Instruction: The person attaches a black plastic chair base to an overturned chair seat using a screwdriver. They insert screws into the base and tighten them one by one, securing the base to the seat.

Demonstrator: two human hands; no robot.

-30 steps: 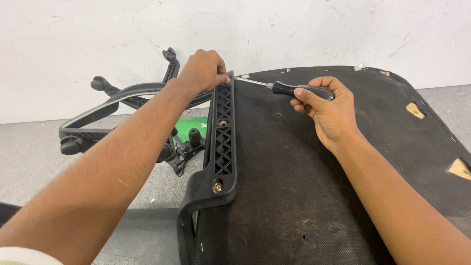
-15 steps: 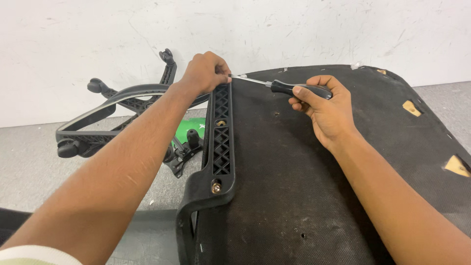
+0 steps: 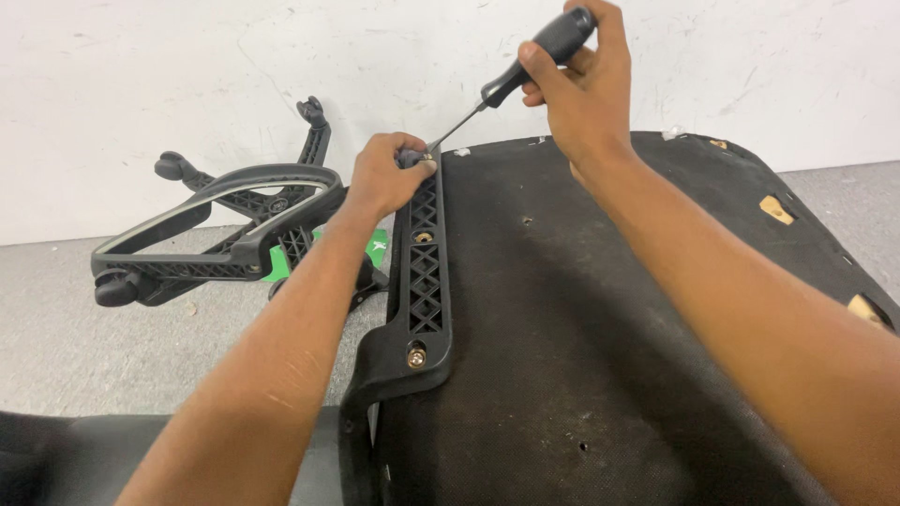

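Right hand fingers grip the screwdriver, tip at the armrest bracket's top screw. Left hand fingers close on the bracket's upper end, against the seat underside.

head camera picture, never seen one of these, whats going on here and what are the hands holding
This view comes from a camera worn on a person's head, looking down at their own two bare arms. There is no machine here.

The right hand grips the black handle of a screwdriver, held at a slant with its tip down at the top end of a black plastic armrest bracket. The left hand rests on that same top end, beside the tip.

The bracket lies along the edge of an upturned chair seat, covered in black fabric. Two brass-coloured screws show in the bracket further down.

On the grey floor to the left lies a second armrest with something green under it, and a white wall stands behind.
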